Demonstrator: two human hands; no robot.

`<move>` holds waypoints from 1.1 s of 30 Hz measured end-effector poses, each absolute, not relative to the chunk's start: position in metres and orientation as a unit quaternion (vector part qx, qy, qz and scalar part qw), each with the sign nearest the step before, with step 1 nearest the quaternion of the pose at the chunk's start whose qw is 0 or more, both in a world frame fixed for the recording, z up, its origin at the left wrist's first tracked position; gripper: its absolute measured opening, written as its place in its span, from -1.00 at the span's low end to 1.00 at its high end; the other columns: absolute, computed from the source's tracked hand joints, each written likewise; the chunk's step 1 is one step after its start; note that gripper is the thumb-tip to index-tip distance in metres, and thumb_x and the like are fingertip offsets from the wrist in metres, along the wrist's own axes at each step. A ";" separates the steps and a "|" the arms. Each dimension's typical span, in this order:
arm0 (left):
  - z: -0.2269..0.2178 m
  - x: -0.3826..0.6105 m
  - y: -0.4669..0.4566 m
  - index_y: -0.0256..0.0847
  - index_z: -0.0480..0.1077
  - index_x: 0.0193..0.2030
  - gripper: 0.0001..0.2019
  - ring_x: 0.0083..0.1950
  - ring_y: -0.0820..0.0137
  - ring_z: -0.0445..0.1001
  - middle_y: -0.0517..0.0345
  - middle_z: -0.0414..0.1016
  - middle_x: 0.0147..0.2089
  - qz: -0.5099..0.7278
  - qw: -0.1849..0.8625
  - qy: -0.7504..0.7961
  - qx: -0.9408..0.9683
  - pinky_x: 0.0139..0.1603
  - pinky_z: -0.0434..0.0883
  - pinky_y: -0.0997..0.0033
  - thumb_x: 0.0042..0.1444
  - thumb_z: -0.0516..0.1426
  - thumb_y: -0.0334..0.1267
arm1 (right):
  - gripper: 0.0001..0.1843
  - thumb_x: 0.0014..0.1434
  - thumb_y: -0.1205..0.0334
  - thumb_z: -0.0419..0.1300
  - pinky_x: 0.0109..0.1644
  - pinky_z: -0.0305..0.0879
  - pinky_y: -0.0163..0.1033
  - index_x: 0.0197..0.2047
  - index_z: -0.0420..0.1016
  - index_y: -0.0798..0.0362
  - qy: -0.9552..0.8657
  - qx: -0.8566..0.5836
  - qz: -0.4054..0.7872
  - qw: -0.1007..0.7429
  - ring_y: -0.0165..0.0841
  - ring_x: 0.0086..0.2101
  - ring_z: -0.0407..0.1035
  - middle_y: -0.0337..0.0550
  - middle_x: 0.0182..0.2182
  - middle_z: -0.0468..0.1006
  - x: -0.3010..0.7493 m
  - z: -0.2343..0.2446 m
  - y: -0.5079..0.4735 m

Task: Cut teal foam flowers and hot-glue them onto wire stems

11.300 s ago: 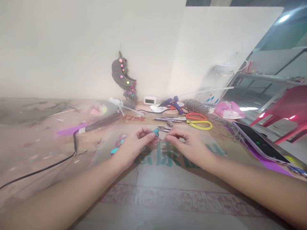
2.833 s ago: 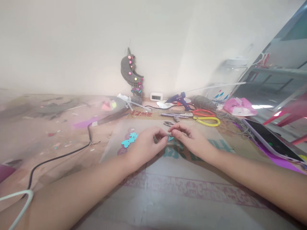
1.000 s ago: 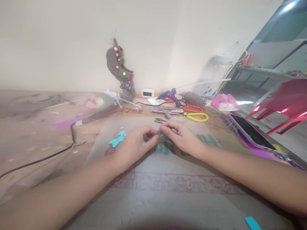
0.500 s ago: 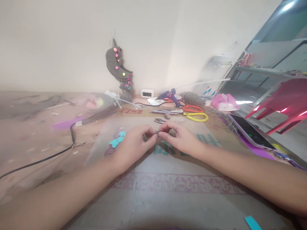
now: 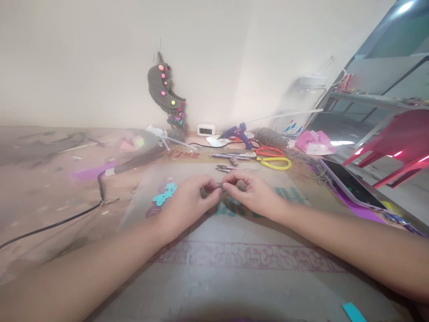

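Between the fingertips of both hands is a small dark grey piece [image 5: 220, 185], mostly covered by the fingers, so its kind cannot be made out. My left hand [image 5: 194, 197] pinches it from the left with thumb and forefinger. From the right, my right hand [image 5: 251, 190] pinches it in the same way, the fingertips almost meeting. Left of my left hand lie several turquoise flower-shaped cut-outs [image 5: 164, 195]. Just beyond the hands is a pair of small thread snips [image 5: 224, 168].
Scissors with yellow and red handles [image 5: 275, 163], a blue glue gun [image 5: 239, 134], a small digital clock [image 5: 206, 130] and grey yarn [image 5: 271, 137] lie behind. A phone [image 5: 350, 183] and a bottle [image 5: 301, 107] are at right. A moon-shaped ornament [image 5: 157, 87] hangs on the wall.
My fingertips have shifted very slightly apart around the small grey piece, the right ones moving a little rightward. Both hands keep their pinch, and the surrounding things stay in place.
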State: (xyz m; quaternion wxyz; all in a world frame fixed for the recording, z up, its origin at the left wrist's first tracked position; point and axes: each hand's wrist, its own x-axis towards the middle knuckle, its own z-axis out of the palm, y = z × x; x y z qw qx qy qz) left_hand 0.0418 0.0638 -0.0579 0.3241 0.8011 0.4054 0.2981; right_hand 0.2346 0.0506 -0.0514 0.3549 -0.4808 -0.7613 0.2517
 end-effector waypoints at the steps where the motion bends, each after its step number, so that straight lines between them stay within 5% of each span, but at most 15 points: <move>1: -0.058 0.041 0.064 -0.17 0.39 -0.43 -0.82 -0.31 0.36 0.48 0.24 0.53 -0.44 0.299 0.329 0.407 0.798 -0.23 0.34 0.39 0.20 0.09 -0.28 | -0.79 0.25 0.18 0.09 -0.26 0.32 -0.29 -0.36 0.45 0.05 -0.758 -0.480 0.260 0.358 -0.35 -0.35 0.41 -0.19 -0.41 0.53 0.235 -0.051 0.050; 6: -0.056 0.040 0.064 -0.17 0.42 -0.38 -0.81 -0.30 0.38 0.47 0.25 0.53 -0.39 0.318 0.333 0.423 0.780 -0.20 0.33 0.38 0.24 0.09 -0.21 | -0.71 0.27 0.03 0.09 -0.23 0.35 -0.25 -0.16 0.46 0.07 -0.716 -0.473 0.331 0.393 -0.32 -0.29 0.44 -0.14 -0.31 0.56 0.235 -0.051 0.053; 11: -0.056 0.041 0.068 -0.17 0.45 -0.35 -0.78 -0.26 0.34 0.48 0.20 0.55 -0.34 0.325 0.332 0.434 0.772 -0.16 0.36 0.34 0.27 0.09 -0.15 | -0.81 0.20 0.11 0.15 -0.33 0.30 -0.27 -0.30 0.46 0.05 -0.717 -0.496 0.301 0.387 -0.35 -0.40 0.37 -0.19 -0.42 0.53 0.236 -0.056 0.055; 17: -0.059 0.038 0.069 -0.12 0.50 0.04 -0.70 0.05 0.25 0.46 0.08 0.54 0.07 0.369 0.284 0.400 0.790 0.07 0.37 0.29 0.26 0.14 -0.07 | -0.85 0.24 0.17 0.12 -0.37 0.29 -0.31 -0.30 0.42 0.04 -0.734 -0.485 0.260 0.397 -0.37 -0.42 0.37 -0.22 -0.45 0.50 0.235 -0.055 0.053; 23: -0.055 0.038 0.067 -0.15 0.51 -0.26 -0.78 -0.07 0.30 0.48 0.16 0.54 -0.19 0.371 0.260 0.399 0.797 0.08 0.35 0.30 0.30 0.08 -0.14 | -0.86 0.23 0.23 0.12 -0.36 0.25 -0.32 -0.36 0.40 0.05 -0.759 -0.473 0.228 0.385 -0.39 -0.43 0.37 -0.24 -0.48 0.49 0.234 -0.053 0.052; 33: -0.057 0.039 0.069 -0.13 0.43 -0.35 -0.83 -0.14 0.33 0.47 0.19 0.51 -0.25 0.373 0.264 0.385 0.802 0.01 0.38 0.33 0.26 0.09 -0.21 | -0.87 0.22 0.23 0.14 -0.33 0.29 -0.32 -0.36 0.43 0.05 -0.771 -0.464 0.229 0.371 -0.38 -0.40 0.39 -0.23 -0.45 0.53 0.234 -0.053 0.051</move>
